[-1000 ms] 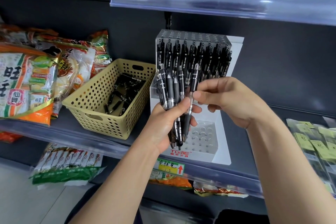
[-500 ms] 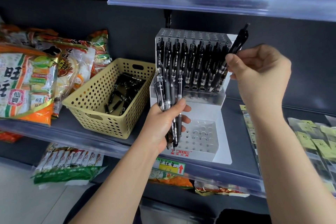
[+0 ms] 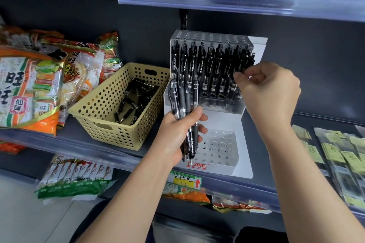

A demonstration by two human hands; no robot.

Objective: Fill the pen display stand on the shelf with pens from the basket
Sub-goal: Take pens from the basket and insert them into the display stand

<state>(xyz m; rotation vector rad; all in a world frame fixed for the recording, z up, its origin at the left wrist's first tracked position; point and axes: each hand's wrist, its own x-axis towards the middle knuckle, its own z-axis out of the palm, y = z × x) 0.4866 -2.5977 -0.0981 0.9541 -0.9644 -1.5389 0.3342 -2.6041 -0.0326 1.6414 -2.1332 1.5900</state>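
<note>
Head view: both your hands are at the pen display stand [image 3: 256,49] on the shelf [image 3: 75,127].
Your left hand [image 3: 175,134] grips a bundle of pens [image 3: 184,100] upright, tips down, in front of the stand's left side and over the holes of its lower tier. Your right hand [image 3: 270,92] is raised at the right end of the row of pens [image 3: 211,69] standing in the upper tier. Its fingers are curled with their tips against the last pens; whether they pinch one cannot be told. The yellow basket [image 3: 110,124] sits just left of the stand, beside your left hand, with loose pens [image 3: 134,102] lying in its bottom.
</note>
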